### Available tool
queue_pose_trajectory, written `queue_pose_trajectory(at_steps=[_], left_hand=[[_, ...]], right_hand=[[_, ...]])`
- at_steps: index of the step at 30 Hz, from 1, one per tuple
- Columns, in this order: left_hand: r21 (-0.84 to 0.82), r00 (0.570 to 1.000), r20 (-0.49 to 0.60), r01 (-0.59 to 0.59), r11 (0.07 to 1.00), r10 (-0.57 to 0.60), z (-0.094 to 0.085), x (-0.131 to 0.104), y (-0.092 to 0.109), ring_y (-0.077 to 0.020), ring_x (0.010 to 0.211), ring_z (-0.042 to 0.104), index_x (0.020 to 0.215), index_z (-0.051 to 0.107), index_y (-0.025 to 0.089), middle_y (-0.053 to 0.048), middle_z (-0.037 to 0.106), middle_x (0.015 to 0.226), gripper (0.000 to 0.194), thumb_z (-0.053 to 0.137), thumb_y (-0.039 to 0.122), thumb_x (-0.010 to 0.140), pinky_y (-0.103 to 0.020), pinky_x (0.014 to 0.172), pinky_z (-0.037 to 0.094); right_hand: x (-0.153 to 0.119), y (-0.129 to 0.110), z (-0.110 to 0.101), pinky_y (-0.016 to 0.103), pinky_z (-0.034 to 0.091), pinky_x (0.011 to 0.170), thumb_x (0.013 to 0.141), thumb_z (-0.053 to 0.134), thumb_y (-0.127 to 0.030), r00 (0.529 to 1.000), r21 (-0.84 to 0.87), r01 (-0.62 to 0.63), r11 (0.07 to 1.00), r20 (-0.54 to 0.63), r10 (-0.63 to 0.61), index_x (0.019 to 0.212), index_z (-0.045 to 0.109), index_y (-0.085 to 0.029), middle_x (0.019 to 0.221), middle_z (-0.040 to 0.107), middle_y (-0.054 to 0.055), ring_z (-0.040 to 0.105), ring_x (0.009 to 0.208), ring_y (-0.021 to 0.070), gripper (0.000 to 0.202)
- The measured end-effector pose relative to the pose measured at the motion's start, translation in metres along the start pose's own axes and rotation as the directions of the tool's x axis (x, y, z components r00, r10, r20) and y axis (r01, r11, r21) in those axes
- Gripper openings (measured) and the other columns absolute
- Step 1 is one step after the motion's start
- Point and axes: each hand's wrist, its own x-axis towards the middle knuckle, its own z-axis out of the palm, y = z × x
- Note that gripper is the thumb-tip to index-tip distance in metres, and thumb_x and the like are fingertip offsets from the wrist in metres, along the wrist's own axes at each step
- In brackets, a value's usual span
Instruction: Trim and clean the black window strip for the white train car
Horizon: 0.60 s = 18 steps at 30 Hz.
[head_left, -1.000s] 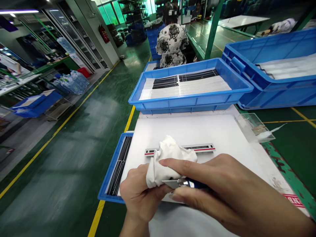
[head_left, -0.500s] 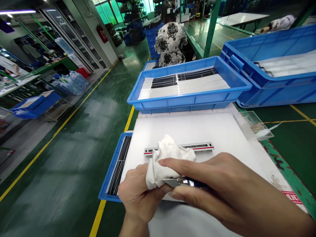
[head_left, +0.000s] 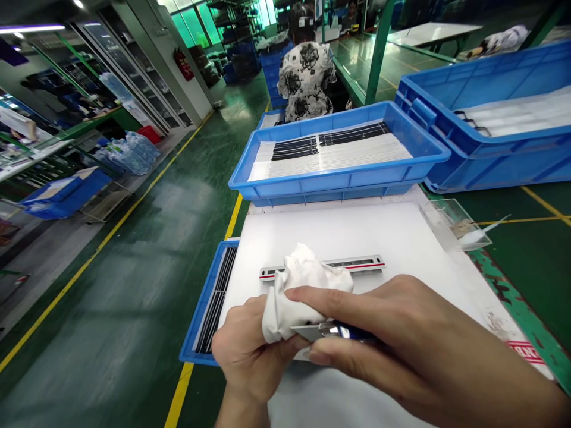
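Observation:
A crumpled white cloth [head_left: 303,285] is bunched in my left hand [head_left: 250,351], whose fingers are closed around it. My right hand [head_left: 383,327] grips a utility knife [head_left: 328,329] with a dark blue handle and a bare metal blade. Its blade lies against the lower part of the cloth, and my right index finger presses on the cloth from above. Just beyond, a slim silver strip [head_left: 357,264] with a red line and dark slot lies on the white work surface [head_left: 383,226]; the cloth hides its middle.
A blue tray [head_left: 343,181] of black and white strips stands at the far end. Another blue tray [head_left: 190,348] with black strips sits lower left. A clear box [head_left: 479,238] is at the right edge, near stacked blue bins [head_left: 504,160]. A person [head_left: 307,77] is beyond.
Almost nothing differs. The view has shifted very slightly, and the knife blade sits a touch farther left against the cloth. Both hands keep their hold.

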Motion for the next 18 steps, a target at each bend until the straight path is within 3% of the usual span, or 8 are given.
queue_pose_trajectory(at_steps=[9,18], left_hand=[[-0.013,1.000,0.019,-0.017,1.000,0.017,0.0003,0.0016,0.0004,-0.0130,0.050,0.067,0.071,0.072,0.017,0.001,0.075,0.061,0.031,0.070,0.030,0.099,-0.022,0.048,0.053],[-0.028,0.999,0.019,-0.035,0.999,0.036,0.0010,0.0040,0.0004,-0.0132,0.052,0.069,0.074,0.073,0.016,0.001,0.077,0.065,0.029,0.073,0.034,0.097,-0.020,0.046,0.052]], right_hand=[[0.0005,0.0016,-0.0008,0.026,0.051,0.069,0.107,0.061,-0.037,1.000,0.024,-0.001,1.000,-0.008,0.002,0.132,0.065,-0.037,0.102,0.082,-0.007,0.079,0.084,0.0182,0.025],[-0.0009,0.0016,0.0019,0.026,0.053,0.072,0.108,0.061,-0.037,1.000,0.033,0.001,0.999,-0.020,0.000,0.130,0.066,-0.036,0.104,0.082,-0.006,0.079,0.088,0.0188,0.023]])
